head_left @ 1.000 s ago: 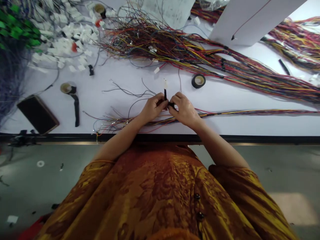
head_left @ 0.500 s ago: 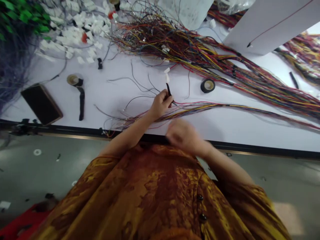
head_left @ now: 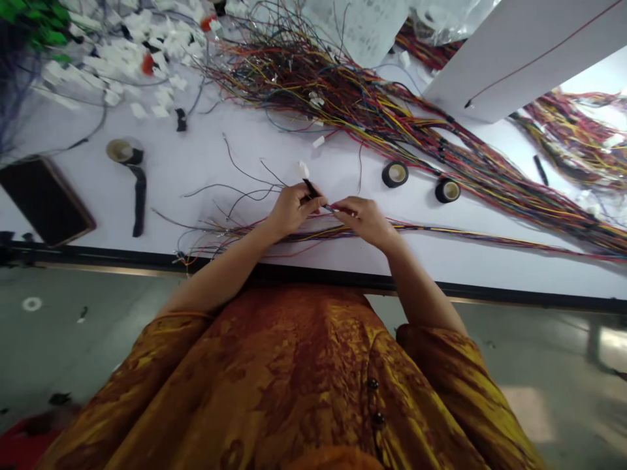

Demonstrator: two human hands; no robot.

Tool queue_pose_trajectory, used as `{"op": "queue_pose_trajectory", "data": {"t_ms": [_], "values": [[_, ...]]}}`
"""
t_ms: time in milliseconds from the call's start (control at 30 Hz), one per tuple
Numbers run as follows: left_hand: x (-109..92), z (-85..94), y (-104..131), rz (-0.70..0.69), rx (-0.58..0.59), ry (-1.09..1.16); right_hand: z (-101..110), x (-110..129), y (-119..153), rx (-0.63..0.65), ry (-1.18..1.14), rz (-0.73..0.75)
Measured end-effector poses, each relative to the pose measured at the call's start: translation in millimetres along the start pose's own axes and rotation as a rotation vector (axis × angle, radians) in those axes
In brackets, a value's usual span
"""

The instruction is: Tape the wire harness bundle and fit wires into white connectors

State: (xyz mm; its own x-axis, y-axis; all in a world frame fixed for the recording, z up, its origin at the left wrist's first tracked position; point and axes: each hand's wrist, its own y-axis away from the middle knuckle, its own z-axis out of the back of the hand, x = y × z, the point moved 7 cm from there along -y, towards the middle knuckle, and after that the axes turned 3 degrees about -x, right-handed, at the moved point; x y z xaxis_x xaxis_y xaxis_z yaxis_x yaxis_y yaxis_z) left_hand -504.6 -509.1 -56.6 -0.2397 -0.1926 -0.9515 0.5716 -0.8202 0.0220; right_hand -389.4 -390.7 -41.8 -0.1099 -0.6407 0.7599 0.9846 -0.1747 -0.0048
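At far left on the white table [head_left: 166, 156], green tags [head_left: 46, 32] lie at the back and a dark slab [head_left: 46, 202] near the front edge. Next comes a spread of white tags [head_left: 166, 42]; in front of it stands a tape roll [head_left: 116, 151], its black tail [head_left: 140, 205] hanging toward the front edge. Thin dark wires [head_left: 210, 186] fan out to the left of the left hand [head_left: 289, 212], whose thumb and fingers are closed in a pinch on a black sleeve [head_left: 310, 188]. The sleeve slants between the hands, above the thin bundle [head_left: 426, 228], with a white connector [head_left: 303, 170] at its far end. Behind lies the thick bundle [head_left: 353, 98], running rightward. The right hand [head_left: 365, 219] is just beside the sleeve's near end, fingers bent and tips close to the thumb; whether they grip a wire there cannot be told. Further right, two black rolls [head_left: 394, 174] sit side by side, slightly apart, in front of the thick bundle; beyond them rises a white panel [head_left: 529, 52].
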Motion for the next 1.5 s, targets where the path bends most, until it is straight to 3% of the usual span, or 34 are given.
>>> {"op": "queue_pose_trajectory", "data": {"t_ms": [67, 133, 300, 467, 567, 667, 767, 867, 1000, 1133, 1233, 1500], "values": [[-6, 5.9, 3, -0.068, 0.033, -0.183, -12, 4, -10, 0.005, -0.009, -0.020], [-8, 15.5, 13, -0.105, 0.071, -0.377, -10, 0, -16, -0.064, -0.002, -0.064], [8, 58.8, 42, -0.041, 0.037, -0.789, 1, -14, -21, -0.147, -0.198, -0.282], [27, 71.8, 55, 0.028, 0.231, -0.930, -6, -20, -30, -0.196, -0.360, -0.406], [24, 71.7, 55, 0.015, 0.246, -0.860, -7, -22, -33, -0.223, -0.469, -0.430], [20, 75.9, 47, 0.010, 0.163, -0.696, -4, -13, -38, -0.160, -0.473, -0.352], [24, 74.7, 33, 0.106, 0.125, -0.329, 1, -2, -42, -0.119, -0.437, -0.314], [31, 56.8, 18, 0.284, 0.154, 0.135, 4, 7, -42, -0.134, -0.463, -0.298], [35, 37.9, -1, 0.427, -0.043, 0.526, 5, 10, -35, -0.167, -0.526, -0.313], [30, 42.0, -12, 0.297, -0.314, 0.575, 2, 6, -28, -0.140, -0.633, -0.321], [22, 50.6, -17, 0.163, -0.419, 0.543, 0, -1, -25, -0.121, -0.688, -0.354], [13, 39.7, -35, 0.218, -0.158, 0.476, -4, -1, -22, -0.082, -0.741, -0.356]]}}
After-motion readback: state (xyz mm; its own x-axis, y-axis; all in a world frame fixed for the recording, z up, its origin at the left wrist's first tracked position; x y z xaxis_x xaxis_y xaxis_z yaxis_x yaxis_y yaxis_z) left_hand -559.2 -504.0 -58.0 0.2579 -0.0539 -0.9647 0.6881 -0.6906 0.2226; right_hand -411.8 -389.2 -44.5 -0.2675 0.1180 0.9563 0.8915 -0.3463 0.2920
